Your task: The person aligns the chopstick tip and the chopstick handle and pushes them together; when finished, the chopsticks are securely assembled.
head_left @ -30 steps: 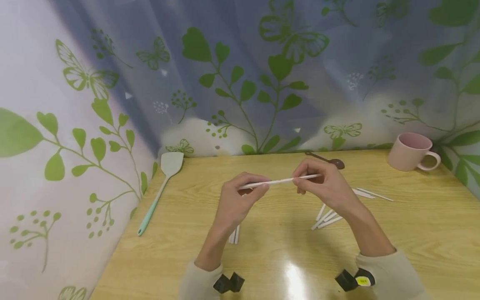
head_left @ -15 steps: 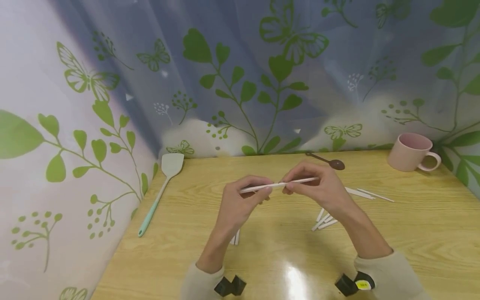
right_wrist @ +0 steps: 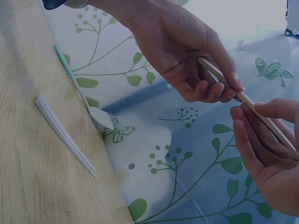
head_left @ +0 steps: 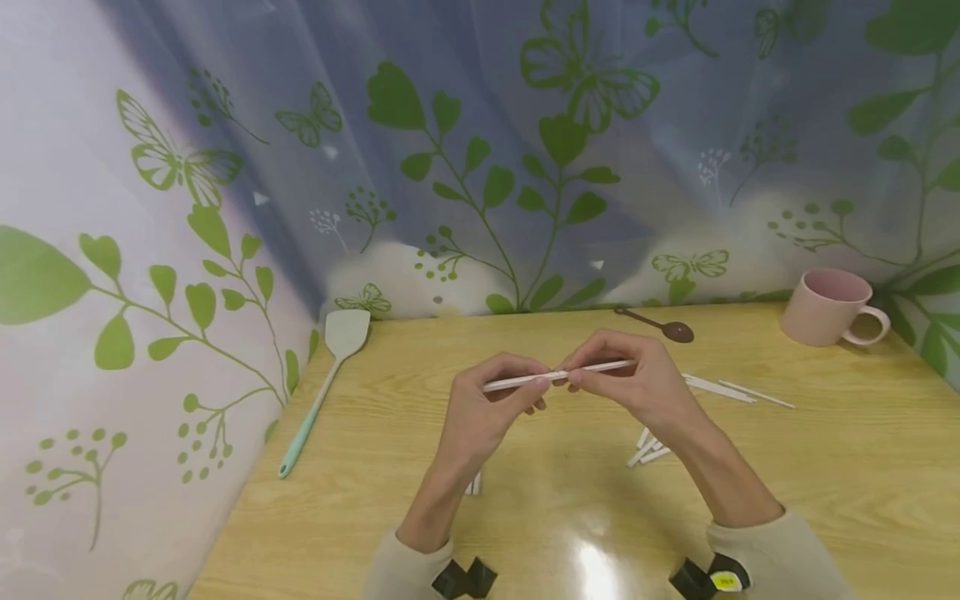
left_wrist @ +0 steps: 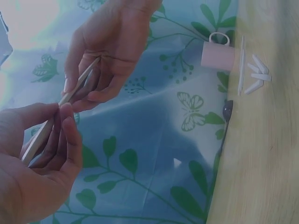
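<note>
A thin white stick (head_left: 517, 384) is held roughly level above the table, spanning both hands. My left hand (head_left: 480, 408) pinches its left part between thumb and fingers, and my right hand (head_left: 641, 379) pinches the right part. The two sets of fingertips nearly meet at the stick's middle, partly covering it there. In the left wrist view the stick (left_wrist: 39, 138) slants up from the left palm into the right hand. Beneath the left wrist lie several long white sticks (right_wrist: 65, 135), mostly hidden in the head view. Several short white pieces (head_left: 647, 450) lie below the right hand.
More white sticks (head_left: 727, 389) lie right of the right hand. At the back are a brown spoon (head_left: 677, 332) and a pink mug (head_left: 821, 321). A spatula (head_left: 347, 335) with a green handle lies along the left. A patterned curtain (head_left: 450, 208) borders the table.
My right hand has moved left along the stick, so its fingertips have come close to those of the left hand. The bare stretch between the hands has shrunk. Both hands still grip the stick.
</note>
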Demonstrator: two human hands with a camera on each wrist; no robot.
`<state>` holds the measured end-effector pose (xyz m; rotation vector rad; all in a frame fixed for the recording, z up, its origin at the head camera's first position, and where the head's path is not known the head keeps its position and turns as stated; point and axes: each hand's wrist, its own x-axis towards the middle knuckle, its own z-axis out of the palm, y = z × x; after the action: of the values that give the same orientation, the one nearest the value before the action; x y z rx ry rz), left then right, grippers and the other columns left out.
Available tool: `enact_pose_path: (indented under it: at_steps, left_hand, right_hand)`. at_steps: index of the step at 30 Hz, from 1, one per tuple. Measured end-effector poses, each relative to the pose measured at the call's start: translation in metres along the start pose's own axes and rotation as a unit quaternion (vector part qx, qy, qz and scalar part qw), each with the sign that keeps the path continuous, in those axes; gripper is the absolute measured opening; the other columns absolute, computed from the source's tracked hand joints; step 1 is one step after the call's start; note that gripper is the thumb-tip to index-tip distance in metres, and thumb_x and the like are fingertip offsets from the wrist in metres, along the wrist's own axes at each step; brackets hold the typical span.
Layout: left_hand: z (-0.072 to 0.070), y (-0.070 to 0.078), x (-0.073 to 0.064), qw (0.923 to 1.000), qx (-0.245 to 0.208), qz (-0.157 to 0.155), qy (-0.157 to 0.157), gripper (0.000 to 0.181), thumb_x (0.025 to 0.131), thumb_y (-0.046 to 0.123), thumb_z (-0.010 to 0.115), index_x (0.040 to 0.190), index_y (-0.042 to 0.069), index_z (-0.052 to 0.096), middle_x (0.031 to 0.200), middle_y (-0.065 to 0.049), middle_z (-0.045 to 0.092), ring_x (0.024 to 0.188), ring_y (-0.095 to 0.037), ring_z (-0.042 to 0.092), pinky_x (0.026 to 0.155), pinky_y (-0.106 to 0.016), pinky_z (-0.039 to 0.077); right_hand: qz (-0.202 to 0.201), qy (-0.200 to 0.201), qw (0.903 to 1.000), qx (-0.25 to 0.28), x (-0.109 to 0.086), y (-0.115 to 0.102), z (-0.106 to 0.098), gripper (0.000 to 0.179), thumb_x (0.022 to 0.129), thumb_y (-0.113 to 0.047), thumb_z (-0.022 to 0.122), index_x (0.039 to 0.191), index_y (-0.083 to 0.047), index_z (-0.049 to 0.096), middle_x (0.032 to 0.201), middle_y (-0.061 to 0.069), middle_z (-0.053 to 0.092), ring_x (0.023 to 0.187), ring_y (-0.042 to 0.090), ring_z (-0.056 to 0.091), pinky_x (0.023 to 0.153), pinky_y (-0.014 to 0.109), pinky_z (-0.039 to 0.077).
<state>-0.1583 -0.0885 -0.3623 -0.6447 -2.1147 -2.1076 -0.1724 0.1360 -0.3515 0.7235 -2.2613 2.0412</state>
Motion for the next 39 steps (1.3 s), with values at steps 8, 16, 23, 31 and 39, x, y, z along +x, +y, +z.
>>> enact_pose_path:
  at_steps: [8, 16, 23, 31, 39]
  left_hand:
    - [0.003, -0.001, 0.000, 0.9998, -0.009, 0.009, 0.012, 0.012, 0.095, 0.010, 0.076, 0.104, 0.002, 0.076, 0.095, -0.012, 0.074, 0.072, -0.017, 0.070, 0.070, -0.029, 0.060]
    - [0.002, -0.001, -0.001, 0.9997, 0.015, 0.013, 0.016, 0.012, 0.097, 0.013, 0.076, 0.106, 0.005, 0.076, 0.098, -0.011, 0.075, 0.072, -0.018, 0.069, 0.068, -0.028, 0.059]
    - [-0.010, -0.003, 0.001, 0.9989, 0.045, -0.003, -0.006, 0.017, 0.103, 0.021, 0.069, 0.111, 0.008, 0.076, 0.096, -0.014, 0.073, 0.072, -0.021, 0.069, 0.067, -0.029, 0.058]
    - [-0.032, -0.003, 0.004, 0.9985, 0.033, -0.039, -0.021, 0.024, 0.109, 0.021, 0.057, 0.118, 0.005, 0.072, 0.101, -0.022, 0.072, 0.077, -0.029, 0.069, 0.070, -0.031, 0.057]
    - [-0.053, -0.002, -0.001, 0.9966, 0.036, -0.069, -0.027, 0.024, 0.107, 0.017, 0.061, 0.122, 0.000, 0.070, 0.098, -0.019, 0.072, 0.075, -0.021, 0.069, 0.068, -0.029, 0.057]
  right_hand:
    - [-0.006, 0.012, 0.9999, 0.001, 0.001, 0.001, 0.005, 0.010, 0.095, -0.009, 0.076, 0.100, -0.002, 0.072, 0.098, 0.007, 0.074, 0.085, 0.030, 0.076, 0.086, 0.040, 0.061]
    - [-0.014, 0.016, 0.9997, 0.013, 0.002, 0.005, 0.007, 0.009, 0.096, -0.008, 0.075, 0.100, -0.001, 0.071, 0.097, 0.007, 0.075, 0.086, 0.030, 0.076, 0.086, 0.041, 0.062]
    - [-0.052, 0.012, 0.9986, -0.004, 0.006, 0.013, 0.004, 0.008, 0.103, -0.006, 0.062, 0.103, 0.001, 0.061, 0.097, 0.009, 0.068, 0.086, 0.026, 0.072, 0.084, 0.039, 0.060]
    - [-0.037, 0.006, 0.9993, 0.007, 0.012, 0.021, 0.009, 0.013, 0.105, -0.011, 0.062, 0.101, 0.001, 0.057, 0.092, 0.015, 0.067, 0.086, 0.028, 0.071, 0.092, 0.038, 0.058]
    - [0.037, 0.056, 0.9975, 0.022, 0.015, 0.027, 0.012, 0.017, 0.099, -0.019, 0.073, 0.105, -0.005, 0.064, 0.098, 0.009, 0.070, 0.089, 0.030, 0.073, 0.097, 0.041, 0.056]
